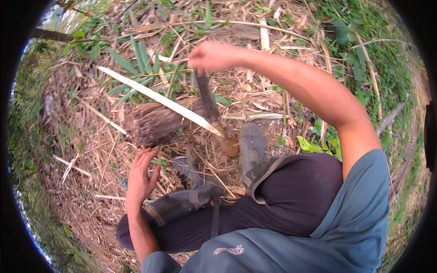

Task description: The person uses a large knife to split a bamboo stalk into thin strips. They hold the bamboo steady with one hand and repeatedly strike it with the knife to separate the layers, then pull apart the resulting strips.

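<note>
My right hand [210, 57] is closed round the handle of a machete [207, 96], held above the ground ahead of me. The machete's dark blade hangs down toward a small wooden stump [227, 144]. A long pale split stick [157, 100] lies slanting from the upper left, its pointed end beside the stump and the blade tip. Under the stick's middle is a weathered brown log [157, 120]. My left hand [143, 175] is empty, fingers stretched and slightly apart, near the log's near end.
My rubber boots, the right one [251, 143] and the left one [184, 202], stand close to the stump. Dry stalks, leaves and litter [91, 177] cover the ground. Green plants [355, 59] grow at the right, and a loose thin cane [102, 116] lies left of the log.
</note>
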Action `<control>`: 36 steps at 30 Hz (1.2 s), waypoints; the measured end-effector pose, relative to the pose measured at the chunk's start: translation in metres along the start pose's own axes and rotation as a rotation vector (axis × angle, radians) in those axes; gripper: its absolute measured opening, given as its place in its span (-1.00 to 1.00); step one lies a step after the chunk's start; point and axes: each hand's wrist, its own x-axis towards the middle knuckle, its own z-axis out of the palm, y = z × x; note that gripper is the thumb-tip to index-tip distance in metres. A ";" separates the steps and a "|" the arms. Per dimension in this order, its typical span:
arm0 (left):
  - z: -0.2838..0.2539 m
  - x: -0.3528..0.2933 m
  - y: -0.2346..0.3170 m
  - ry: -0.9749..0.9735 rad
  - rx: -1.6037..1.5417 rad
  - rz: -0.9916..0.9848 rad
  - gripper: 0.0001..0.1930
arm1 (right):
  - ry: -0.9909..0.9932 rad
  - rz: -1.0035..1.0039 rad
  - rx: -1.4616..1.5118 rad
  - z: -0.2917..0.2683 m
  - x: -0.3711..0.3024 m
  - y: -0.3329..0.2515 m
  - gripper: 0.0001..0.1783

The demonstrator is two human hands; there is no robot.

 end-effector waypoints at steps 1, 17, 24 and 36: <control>0.002 0.003 0.002 0.011 0.002 0.006 -0.62 | 0.216 0.082 0.023 -0.024 -0.011 0.017 -0.59; 0.020 0.030 0.006 0.092 0.094 -0.019 -0.78 | 0.811 0.930 -0.165 0.092 -0.243 0.194 -0.55; 0.006 0.015 -0.024 0.399 0.062 0.119 -0.80 | 0.816 0.934 -0.161 0.083 -0.227 0.189 -0.53; -0.023 0.092 -0.119 0.464 -0.734 -0.367 -0.50 | 1.642 0.707 0.026 0.090 -0.266 0.246 -0.82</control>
